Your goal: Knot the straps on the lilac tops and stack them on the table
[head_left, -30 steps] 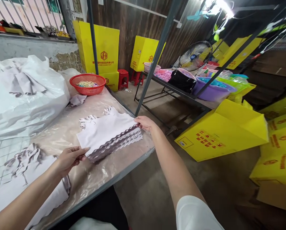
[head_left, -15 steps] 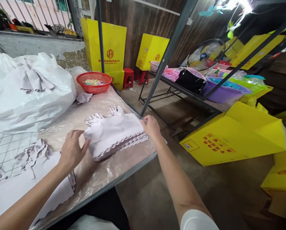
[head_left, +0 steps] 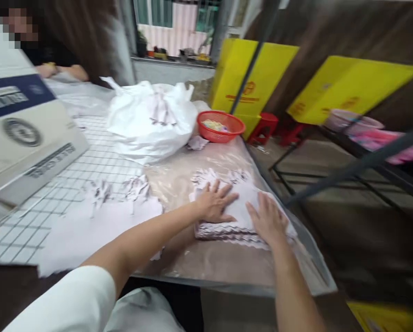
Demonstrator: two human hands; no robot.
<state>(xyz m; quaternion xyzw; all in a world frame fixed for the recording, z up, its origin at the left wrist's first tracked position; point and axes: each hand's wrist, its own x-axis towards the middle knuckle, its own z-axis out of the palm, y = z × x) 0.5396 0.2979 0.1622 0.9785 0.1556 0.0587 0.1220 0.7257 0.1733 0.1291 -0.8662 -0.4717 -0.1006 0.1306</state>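
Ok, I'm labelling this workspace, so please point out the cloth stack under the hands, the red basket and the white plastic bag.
Cloth stack [head_left: 245,190], head view: on its top face.
Red basket [head_left: 216,135], head view: on its front wall.
White plastic bag [head_left: 146,139], head view: on its front side.

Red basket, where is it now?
In the head view's upper middle, the red basket sits at the far end of the table, right of the white plastic bag and beyond the pale fabric stack.

One head-worn camera looks forward and down, with the left hand [head_left: 216,203] and right hand [head_left: 268,218] near.
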